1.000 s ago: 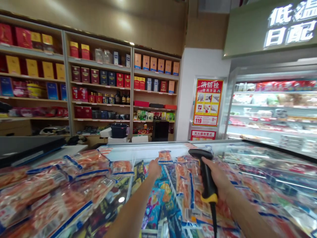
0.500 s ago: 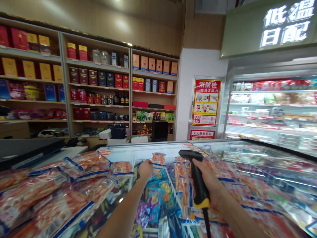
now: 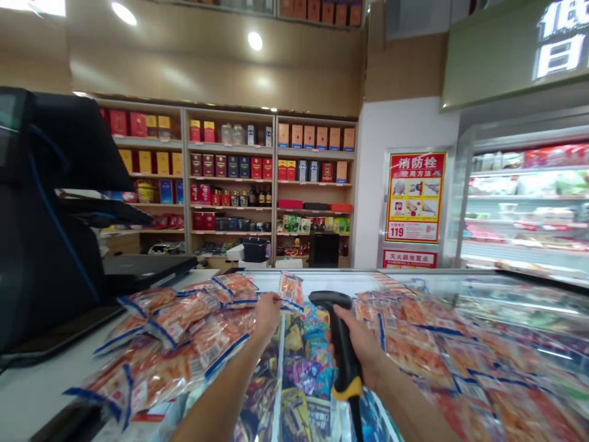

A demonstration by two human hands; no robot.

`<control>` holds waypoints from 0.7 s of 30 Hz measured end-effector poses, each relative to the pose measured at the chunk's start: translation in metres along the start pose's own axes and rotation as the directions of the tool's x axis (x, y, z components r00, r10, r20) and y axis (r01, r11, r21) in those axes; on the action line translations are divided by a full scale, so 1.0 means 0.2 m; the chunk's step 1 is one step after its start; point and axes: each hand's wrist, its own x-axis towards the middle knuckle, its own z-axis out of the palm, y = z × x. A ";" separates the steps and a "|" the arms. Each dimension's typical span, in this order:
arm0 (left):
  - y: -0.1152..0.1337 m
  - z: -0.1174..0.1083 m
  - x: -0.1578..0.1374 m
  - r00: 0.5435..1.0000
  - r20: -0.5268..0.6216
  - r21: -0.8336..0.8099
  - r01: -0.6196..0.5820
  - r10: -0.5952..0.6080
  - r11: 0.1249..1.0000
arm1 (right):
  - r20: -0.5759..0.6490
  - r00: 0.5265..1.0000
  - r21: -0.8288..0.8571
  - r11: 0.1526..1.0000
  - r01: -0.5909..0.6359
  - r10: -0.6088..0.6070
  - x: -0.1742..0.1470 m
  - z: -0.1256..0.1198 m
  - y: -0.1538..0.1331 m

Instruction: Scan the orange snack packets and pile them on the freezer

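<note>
In my right hand (image 3: 359, 347) is a black and yellow barcode scanner (image 3: 343, 353), held upright by its grip, its head at the top and its cable hanging down. My left hand (image 3: 267, 316) is closed, its fingertips pinching the edge of a clear, blue-edged bag of orange-pink food (image 3: 291, 288). This bag stands fairly upright just left of the scanner head. Under both hands lie colourful snack or ice-cream packs (image 3: 304, 371) in the chest freezer. More blue-edged bags (image 3: 184, 319) are heaped beside my left forearm.
Similar bags (image 3: 414, 350) cover the freezer's right side. A black checkout terminal (image 3: 50, 215) stands on the white counter (image 3: 27, 399) at left. Shelves of boxed goods (image 3: 230, 166) line the back wall, and a lit chiller (image 3: 529, 215) stands at right.
The view has swung left, bringing the checkout terminal into sight. The bag at my left hand stands more upright, and the scanner is closer to it.
</note>
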 end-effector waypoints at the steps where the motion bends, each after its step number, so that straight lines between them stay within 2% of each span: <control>1: -0.01 -0.02 -0.02 1.000 -0.004 -0.001 0.000 0.000 1.000 | 0.006 1.000 -0.016 1.000 0.008 -0.008 -0.01 0.02 0.00; 4: -0.03 -0.08 -0.05 1.000 -0.023 0.003 0.011 -0.011 1.000 | 0.033 0.999 -0.038 0.999 0.031 -0.029 -0.04 0.06 0.01; 10: -0.11 -0.15 -0.07 0.995 -0.065 0.042 0.083 -0.081 0.996 | 0.036 0.998 0.026 0.998 0.056 -0.057 -0.07 0.10 0.00; 15: -0.15 -0.17 -0.06 0.993 -0.082 0.050 0.085 -0.081 0.995 | 0.052 0.999 0.041 0.999 0.013 -0.015 -0.09 0.10 -0.01; 21: -0.16 -0.17 -0.07 0.994 -0.087 0.067 0.072 -0.066 0.995 | 0.140 0.990 0.061 0.998 0.005 -0.013 -0.10 0.13 -0.01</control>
